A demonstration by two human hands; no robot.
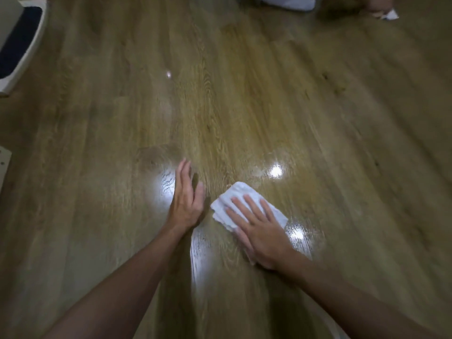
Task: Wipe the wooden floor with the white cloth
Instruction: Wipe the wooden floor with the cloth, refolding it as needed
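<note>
Wiping was under way: my right hand (259, 231), fingers straight and spread, pressed the white cloth (247, 204) flat on the wooden floor (244, 106). My left hand (187, 199) hovered open beside it. Next, I judged, a steady push across the boards.

1. Wooden floor (244, 106): brown planks with visible grain; glossy finish, with bright glare spots near the hands.
2. White cloth (241, 195): soft fabric, matt, folded in layers, with a slightly ribbed, crumpled surface.
3. Far left object (22, 42): smooth white rim around a dark blue matt panel; material cannot be told.
4. Far right scrap (391, 14): white, crumpled, blurred; paper or cloth, unclear.
</note>
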